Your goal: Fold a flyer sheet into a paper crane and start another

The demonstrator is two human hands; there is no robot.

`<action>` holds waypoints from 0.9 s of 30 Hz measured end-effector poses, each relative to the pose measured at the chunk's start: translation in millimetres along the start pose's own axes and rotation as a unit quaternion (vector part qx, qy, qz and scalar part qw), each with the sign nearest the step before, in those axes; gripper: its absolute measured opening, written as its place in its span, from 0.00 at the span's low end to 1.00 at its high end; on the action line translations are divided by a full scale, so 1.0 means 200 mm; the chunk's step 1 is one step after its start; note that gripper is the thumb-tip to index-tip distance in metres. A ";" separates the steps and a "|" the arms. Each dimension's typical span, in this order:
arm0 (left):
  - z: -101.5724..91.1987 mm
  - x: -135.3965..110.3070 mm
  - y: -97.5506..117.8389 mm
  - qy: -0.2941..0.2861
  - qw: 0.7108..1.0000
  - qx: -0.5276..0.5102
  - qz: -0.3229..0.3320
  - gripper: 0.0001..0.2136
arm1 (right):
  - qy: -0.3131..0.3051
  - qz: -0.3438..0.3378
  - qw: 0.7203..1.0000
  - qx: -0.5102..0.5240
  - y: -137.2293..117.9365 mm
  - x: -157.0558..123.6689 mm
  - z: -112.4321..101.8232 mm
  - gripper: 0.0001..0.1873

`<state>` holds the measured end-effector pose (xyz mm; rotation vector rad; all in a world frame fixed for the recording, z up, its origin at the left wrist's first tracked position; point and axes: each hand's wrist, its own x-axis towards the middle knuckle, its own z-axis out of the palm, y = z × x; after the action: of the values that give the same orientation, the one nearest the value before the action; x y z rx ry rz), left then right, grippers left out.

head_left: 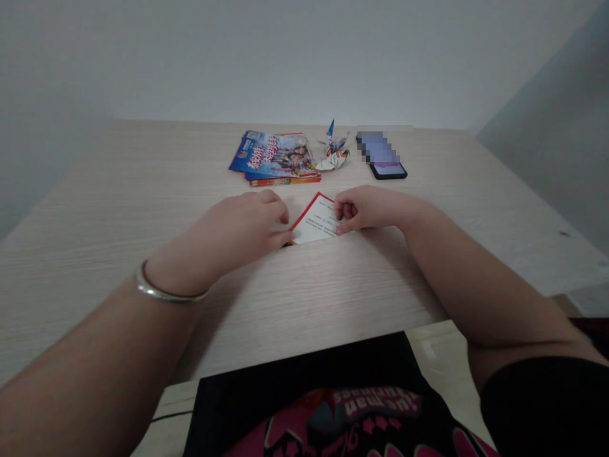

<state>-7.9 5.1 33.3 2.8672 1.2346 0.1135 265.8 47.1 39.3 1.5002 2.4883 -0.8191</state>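
Observation:
A folded sheet of paper [314, 223], white with printed lines and a red edge, lies on the table in a triangle shape. My left hand [252, 219] is closed at its left corner, thumb and fingertips pinching there. At the right side of the paper, my right hand [368, 208] has its fingers curled, with thumb and index on the paper and covering that corner. Beyond the paper stand folded paper cranes [333, 152], white with blue and red print.
A stack of colourful printed leaflets [273, 157] lies at the back, left of the cranes. To their right is a phone [389, 170] with its screen lit and partly blurred. The pale wooden table [143, 171] meets a white wall behind.

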 end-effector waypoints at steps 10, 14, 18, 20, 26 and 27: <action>0.04 0.05 0.03 -0.045 0.999 -0.012 -0.005 0.31 | 0.103 -0.002 0.994 -0.049 -0.10 -0.04 0.08 0.17; 0.06 0.05 0.01 -0.044 0.999 -0.024 -0.006 0.34 | 0.191 -0.008 0.981 -0.043 -0.06 -0.02 0.11 0.31; 0.06 0.06 0.01 -0.037 0.998 -0.049 -0.015 0.33 | 0.237 -0.019 0.970 -0.045 -0.01 0.00 0.13 0.37; 0.06 0.06 0.02 -0.036 0.997 -0.069 -0.018 0.32 | 0.239 -0.023 0.970 -0.028 -0.01 0.01 0.13 0.30; 0.04 0.06 0.06 -0.031 0.991 -0.117 -0.054 0.31 | 0.250 0.029 0.958 0.135 -0.05 0.01 0.13 0.15; 0.04 0.06 0.06 -0.027 0.991 -0.118 -0.058 0.31 | 0.255 0.028 0.954 0.156 -0.05 0.01 0.13 0.14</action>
<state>9.9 6.2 26.7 2.5760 1.2800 0.1655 251.6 31.5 19.9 2.1160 2.7370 -0.9511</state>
